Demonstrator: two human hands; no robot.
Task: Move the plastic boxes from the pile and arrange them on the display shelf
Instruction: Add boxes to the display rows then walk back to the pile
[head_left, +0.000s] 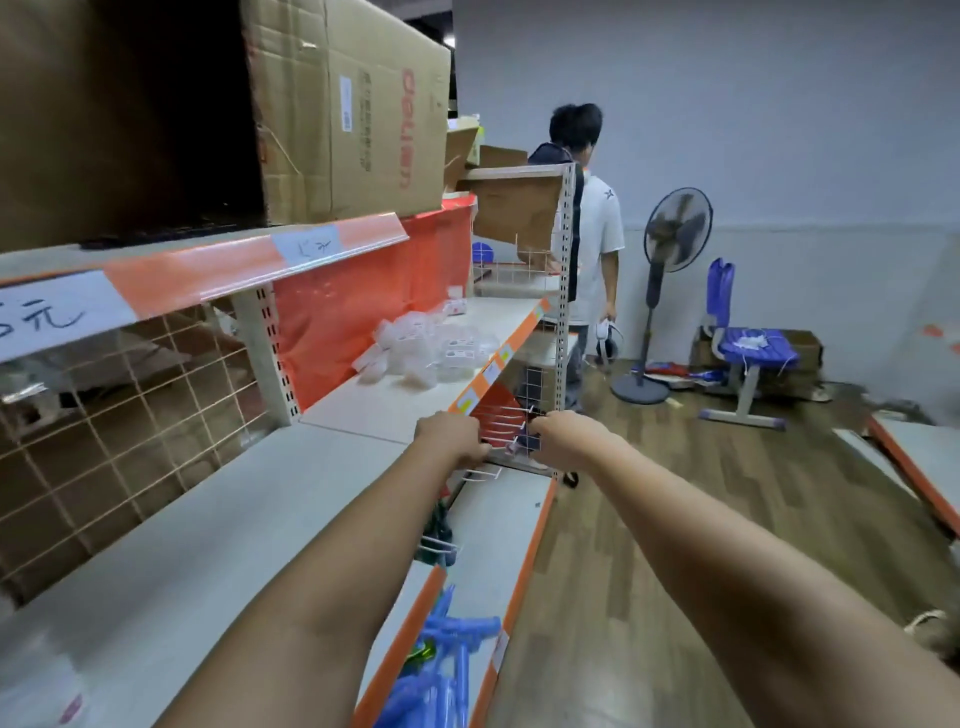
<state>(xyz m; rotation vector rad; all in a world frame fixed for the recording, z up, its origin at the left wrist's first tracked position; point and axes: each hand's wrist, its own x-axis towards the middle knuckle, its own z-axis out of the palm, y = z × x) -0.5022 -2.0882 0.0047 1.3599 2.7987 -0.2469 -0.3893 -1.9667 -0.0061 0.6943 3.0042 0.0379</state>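
A pile of small clear plastic boxes (426, 353) with labels lies on the white display shelf (363, 410), against its orange back panel. Both my arms reach forward past the shelf's orange front edge. My left hand (453, 435) and my right hand (563, 434) sit close together with fingers curled toward each other. Between them they grip a small clear plastic box (511, 441); it is barely visible, and wire hooks show through it. Both hands are nearer to me than the pile and to its right.
A lower shelf (498, 525) holds white wire hooks and blue plastic items (441, 660). Large cardboard boxes (353, 109) stand on the top shelf. A person in a white shirt (597, 244) stands at the shelf's end. A standing fan (670, 260) and a blue chair (748, 348) are on the wooden floor.
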